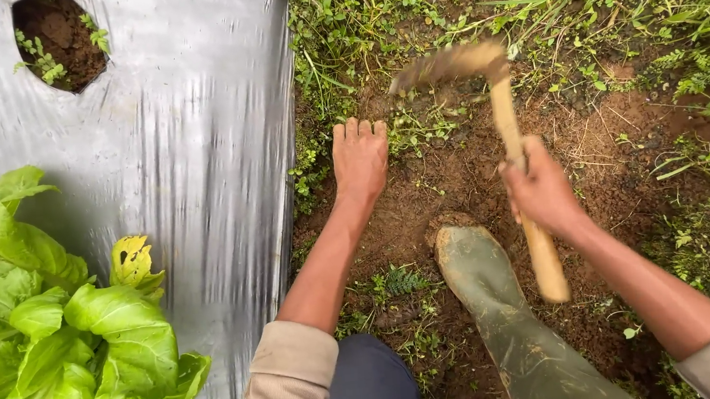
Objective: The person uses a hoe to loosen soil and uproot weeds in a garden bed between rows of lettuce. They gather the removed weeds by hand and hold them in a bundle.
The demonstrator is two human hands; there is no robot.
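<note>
My right hand [541, 193] grips the wooden handle of a small hand hoe [505, 116], whose blurred blade hangs over the weeds at the top of the bare soil patch [449, 182]. My left hand [360, 157] lies flat on the soil, fingers together, pressing down beside small green weeds [417, 124]. It holds nothing. Between my arms a muddy green rubber boot [495, 299] stands on the soil.
Silver plastic mulch sheet [186, 155] covers the bed on the left, with a planting hole [58, 41] showing soil. A large leafy green plant [48, 342] grows at lower left. Dense weeds [661, 40] fill the top and right.
</note>
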